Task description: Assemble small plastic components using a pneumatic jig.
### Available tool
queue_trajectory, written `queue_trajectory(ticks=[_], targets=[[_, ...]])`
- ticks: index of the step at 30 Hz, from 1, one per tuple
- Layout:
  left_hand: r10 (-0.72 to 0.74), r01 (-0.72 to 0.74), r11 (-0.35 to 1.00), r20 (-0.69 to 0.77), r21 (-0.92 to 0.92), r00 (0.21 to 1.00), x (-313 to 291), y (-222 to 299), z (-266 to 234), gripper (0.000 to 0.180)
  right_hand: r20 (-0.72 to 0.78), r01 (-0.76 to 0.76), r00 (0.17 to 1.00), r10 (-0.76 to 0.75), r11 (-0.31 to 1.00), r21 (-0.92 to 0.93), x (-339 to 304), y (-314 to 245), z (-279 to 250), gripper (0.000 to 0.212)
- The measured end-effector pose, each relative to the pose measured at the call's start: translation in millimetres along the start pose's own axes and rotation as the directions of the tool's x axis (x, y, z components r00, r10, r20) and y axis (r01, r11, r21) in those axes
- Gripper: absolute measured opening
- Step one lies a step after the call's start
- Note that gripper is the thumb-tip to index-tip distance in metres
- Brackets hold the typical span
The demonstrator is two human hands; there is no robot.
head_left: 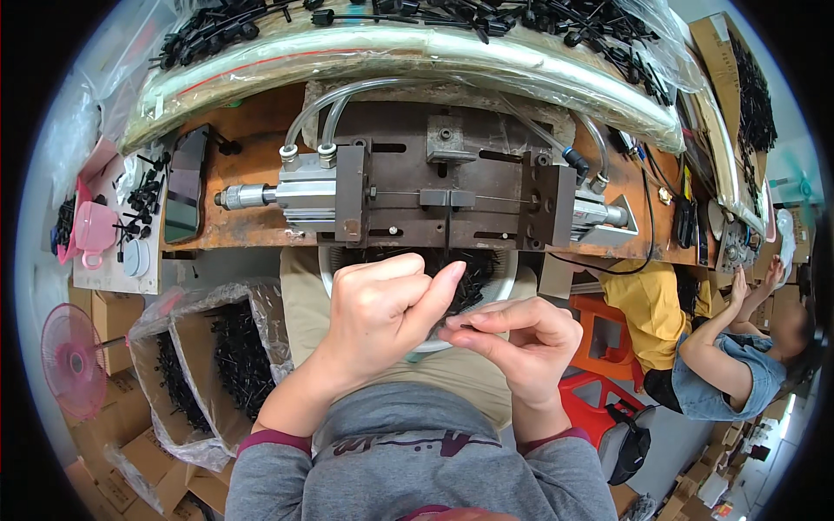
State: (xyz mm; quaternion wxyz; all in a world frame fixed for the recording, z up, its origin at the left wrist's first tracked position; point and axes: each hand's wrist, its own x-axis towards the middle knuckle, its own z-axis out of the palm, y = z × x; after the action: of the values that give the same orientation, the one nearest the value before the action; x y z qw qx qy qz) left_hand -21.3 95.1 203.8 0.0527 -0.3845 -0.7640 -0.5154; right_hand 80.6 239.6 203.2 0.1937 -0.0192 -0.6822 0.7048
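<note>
**Workstation layout and hand position at the pneumatic press fixture**

The workbench point(252, 156), a rust-brown surface, spans the upper half of the frame. Along its far edge lies a clear plastic sheet roll point(408, 52) topped with heaps of black parts point(521, 17). At upper centre sits the metal press fixture point(443, 178), with a silver pneumatic cylinder point(287, 193) on its left and clear air hoses point(347, 95) arching above it.

At lower left, a cardboard box point(217, 356) lined with plastic holds more black parts. A pink fan point(71, 360) stands at the left edge, and a pink cup point(91, 230) rests above it. At right, a second person in a yellow top point(651, 304) sits beside red stools point(599, 347).

Directly below the fixture, a white bowl point(508, 291) of small black parts rests on the operator's lap; both hands block most of it.

The left hand point(382, 313) is curled, thumb pressed to the forefinger. The right hand point(521, 339) pinches its fingertips against the left thumb tip. The small part point(452, 323) held between them, at frame centre, is almost wholly hidden.
</note>
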Motion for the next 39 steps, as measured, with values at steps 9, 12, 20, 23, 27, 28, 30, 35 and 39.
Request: queue_trajectory(ticks=[9,12,20,23,27,28,30,35,39], targets=[[-0.013,0.013,1.0,0.015,-0.019,1.0,-4,2,1,0.024,0.036,0.073,0.997,-0.068,0.984,-0.164,1,3,-4,0.013],[0.038,-0.041,0.997,0.043,0.069,0.998,-3,3,-3,0.022,0.074,0.135,0.99,-0.12,0.959,-0.251,5,-2,-4,0.011],[0.07,-0.086,0.986,0.115,0.142,0.991,1,10,-12,0.004,0.129,0.14,0.986,-0.101,0.929,-0.344,14,-13,-1,0.01],[-0.057,0.057,0.998,0.017,-0.014,0.998,8,23,-17,0.013,-0.036,-0.226,0.972,0.234,0.963,0.144,30,-18,-2,0.013],[-0.089,0.106,0.973,0.09,-0.207,0.992,9,25,-32,0.029,0.182,-0.399,0.914,0.362,0.886,0.237,65,-19,-28,0.022],[-0.078,0.108,0.969,0.138,-0.221,0.987,8,26,-40,0.035,0.186,-0.393,0.912,0.366,0.909,0.14,72,-29,-22,0.028],[-0.072,0.083,0.985,0.079,-0.153,0.994,7,26,-44,0.035,0.132,-0.238,0.958,0.254,0.963,-0.127,85,-48,-13,0.043],[-0.059,0.067,0.991,-0.072,0.114,0.996,2,10,-23,0.029,0.172,0.398,0.895,-0.412,0.563,-0.724,139,-76,-1,0.023],[0.118,-0.13,0.943,0.058,0.306,0.991,-1,-5,-2,0.027,0.427,0.544,0.798,-0.424,0.204,-0.814,203,-64,-15,0.023]])
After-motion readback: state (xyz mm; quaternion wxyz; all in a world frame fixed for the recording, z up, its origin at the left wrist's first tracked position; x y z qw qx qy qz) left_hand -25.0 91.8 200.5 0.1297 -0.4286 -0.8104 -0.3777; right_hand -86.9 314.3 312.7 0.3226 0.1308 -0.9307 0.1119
